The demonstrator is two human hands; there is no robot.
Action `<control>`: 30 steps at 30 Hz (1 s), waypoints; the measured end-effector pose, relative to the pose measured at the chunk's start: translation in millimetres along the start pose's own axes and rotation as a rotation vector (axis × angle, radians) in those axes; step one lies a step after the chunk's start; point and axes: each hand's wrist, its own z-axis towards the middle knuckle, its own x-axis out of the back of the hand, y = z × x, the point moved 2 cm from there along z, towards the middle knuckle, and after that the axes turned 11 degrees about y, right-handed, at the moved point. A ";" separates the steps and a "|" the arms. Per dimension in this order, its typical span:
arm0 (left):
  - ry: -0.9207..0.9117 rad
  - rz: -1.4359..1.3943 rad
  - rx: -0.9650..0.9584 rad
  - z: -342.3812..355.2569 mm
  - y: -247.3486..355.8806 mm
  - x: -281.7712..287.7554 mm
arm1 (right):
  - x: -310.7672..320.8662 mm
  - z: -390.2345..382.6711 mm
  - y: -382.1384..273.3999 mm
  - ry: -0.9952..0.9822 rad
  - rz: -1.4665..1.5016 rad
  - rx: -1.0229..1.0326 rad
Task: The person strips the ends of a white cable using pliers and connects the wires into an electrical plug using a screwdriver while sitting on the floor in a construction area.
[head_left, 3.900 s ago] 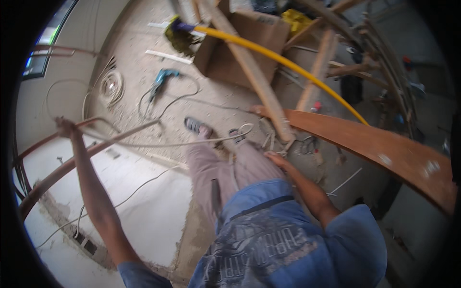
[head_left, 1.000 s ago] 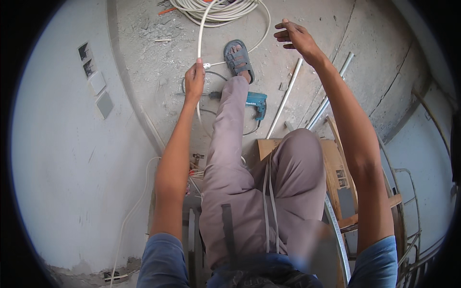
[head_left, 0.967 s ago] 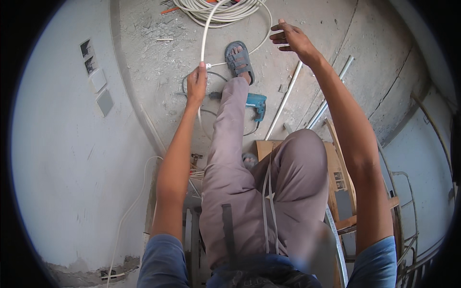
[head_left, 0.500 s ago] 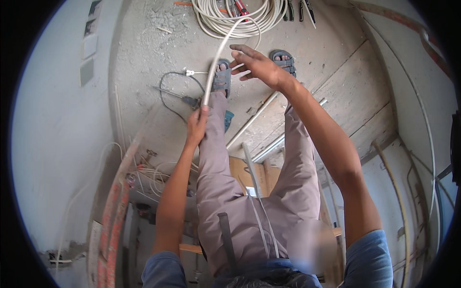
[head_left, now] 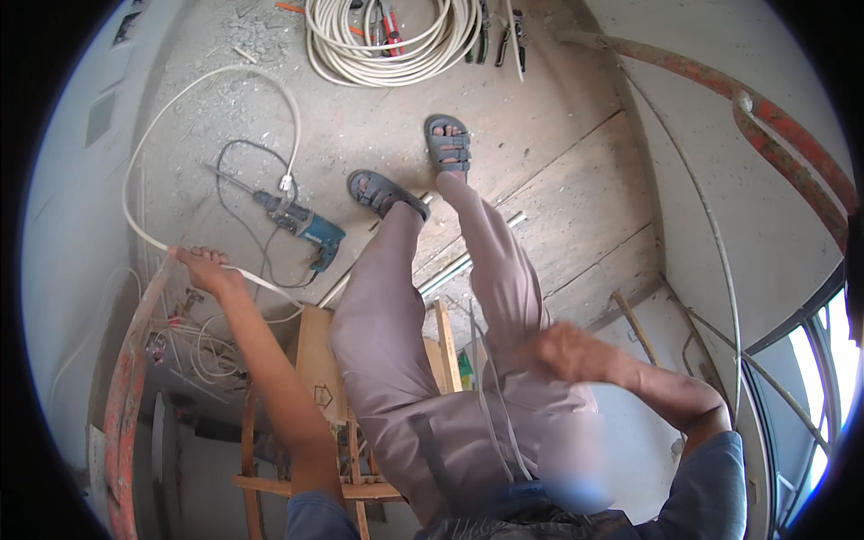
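Note:
My left hand (head_left: pixel 213 270) is closed around a white cable (head_left: pixel 151 238), out at the left beside a red-painted pole. From there the cable loops up over the floor and comes down beside a white plug (head_left: pixel 286 183); another stretch trails from my hand toward the wooden frame below. My right hand (head_left: pixel 562 355) is above my right thigh, fingers curled but smeared by motion, so whether it holds anything is unclear. On the floor between the cable loop and my feet lies a teal hammer drill (head_left: pixel 310 227) with a long bit and a dark cord.
A large coil of white cable (head_left: pixel 328 65) lies at the far side, a red-handled tool (head_left: pixel 391 29) inside it and pliers (head_left: pixel 483 40) beside it. Metal pipes (head_left: pixel 445 277) lie under my legs. Red-painted poles (head_left: pixel 117 432) stand left and right; a wooden frame (head_left: pixel 373 492) is below me.
My left hand has swung left with the cable, which now forms a wide loop. My right hand has come back from the cable to my thigh. My feet and view have shifted, uncovering the drill.

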 end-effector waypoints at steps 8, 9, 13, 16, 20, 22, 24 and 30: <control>-0.871 0.102 -0.336 -13.9 -113.5 -110.8 | -30.1 67.6 6.1 -0.681 0.621 -0.105; -0.911 0.109 -0.330 -13.3 -134.3 -121.4 | -6.7 110.3 22.0 -0.707 0.614 -0.167; -0.987 0.261 -0.228 -12.1 -189.5 -148.5 | 50.8 250.0 176.4 0.380 0.361 -0.230; -1.075 0.341 -0.219 -5.9 -241.7 -181.1 | 88.5 301.9 338.7 0.757 0.087 -0.366; -1.143 0.232 -0.248 15.1 -294.4 -213.0 | 100.4 318.0 456.4 0.967 -0.182 -0.268; -1.172 0.261 -0.209 26.3 -303.7 -219.7 | 82.2 332.7 471.4 1.008 -0.173 -0.303; -1.165 0.326 -0.150 39.0 -303.1 -221.4 | 61.4 354.4 449.0 0.903 -0.245 -0.205; -1.355 0.195 0.313 57.1 -280.4 -224.9 | 45.2 427.6 394.1 0.737 -0.603 0.239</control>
